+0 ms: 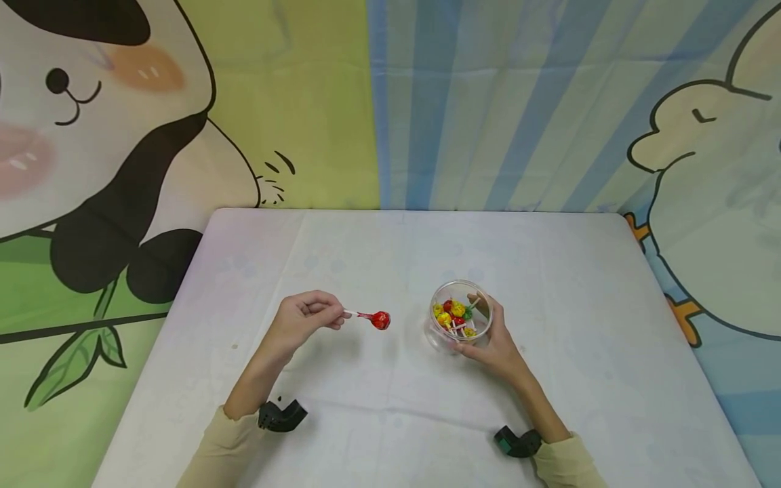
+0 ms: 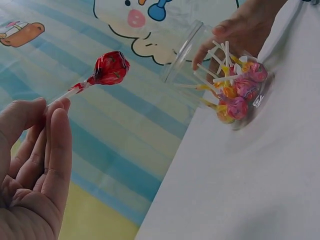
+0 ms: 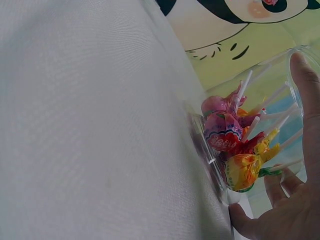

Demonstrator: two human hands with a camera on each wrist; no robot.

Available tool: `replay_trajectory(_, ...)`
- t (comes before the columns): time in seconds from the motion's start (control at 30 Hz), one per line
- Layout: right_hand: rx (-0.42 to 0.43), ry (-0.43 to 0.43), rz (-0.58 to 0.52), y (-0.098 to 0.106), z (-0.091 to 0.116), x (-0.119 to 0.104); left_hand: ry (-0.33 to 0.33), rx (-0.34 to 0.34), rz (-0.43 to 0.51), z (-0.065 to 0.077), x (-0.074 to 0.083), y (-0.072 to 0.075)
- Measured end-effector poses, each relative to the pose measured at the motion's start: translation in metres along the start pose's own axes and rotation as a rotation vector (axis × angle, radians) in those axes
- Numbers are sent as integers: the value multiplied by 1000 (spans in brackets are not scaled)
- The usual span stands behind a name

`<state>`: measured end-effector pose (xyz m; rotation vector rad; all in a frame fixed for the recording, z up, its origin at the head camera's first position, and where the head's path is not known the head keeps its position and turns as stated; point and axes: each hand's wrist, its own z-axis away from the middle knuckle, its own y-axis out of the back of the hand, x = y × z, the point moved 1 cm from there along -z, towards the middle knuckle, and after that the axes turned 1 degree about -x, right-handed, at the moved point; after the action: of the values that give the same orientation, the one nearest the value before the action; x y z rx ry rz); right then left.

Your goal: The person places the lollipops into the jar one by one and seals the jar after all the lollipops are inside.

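In the head view my left hand [image 1: 308,318] pinches the white stick of a red-wrapped lollipop [image 1: 381,320] between thumb and fingertips. The lollipop points right, toward a clear jar [image 1: 434,332] with a round open mouth. My right hand [image 1: 491,346] grips this jar from its right side, thumb at the front and fingers round the back. Inside lie several lollipops [image 2: 237,95] in pink, yellow, red and green wrappers, many sticks pointing to the mouth. The left wrist view shows a gap between the held lollipop and the jar's rim [image 2: 182,52].
A white cloth covers the table [image 1: 378,434]. Behind it hangs a printed backdrop [image 1: 317,102] with cartoon animals and blue stripes. Black wrist devices sit on the left wrist [image 1: 282,416] and the right wrist [image 1: 517,442], close above the cloth.
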<state>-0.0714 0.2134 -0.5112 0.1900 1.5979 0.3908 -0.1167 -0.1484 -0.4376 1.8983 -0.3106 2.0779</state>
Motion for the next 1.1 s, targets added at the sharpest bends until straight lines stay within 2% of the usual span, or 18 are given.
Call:
replay_trajectory(0.2,-4,-7,13,0,0,-1,-14,9,65,-1,4,-2)
replay_trajectory(0.5,4,-7,9,0,0,-1,-38,12,51,-9,8,-12)
replay_trajectory(0.7,1,22,1,-1,0,-1,-44,-34,56,-14,10,-24)
replay_trajectory(0.97,4,-7,9,-1,1,-2,-57,-80,67,-20,11,-40)
replay_trajectory(1.1,0,-8,6,-1,1,-2,-43,-104,68,-24,8,-50)
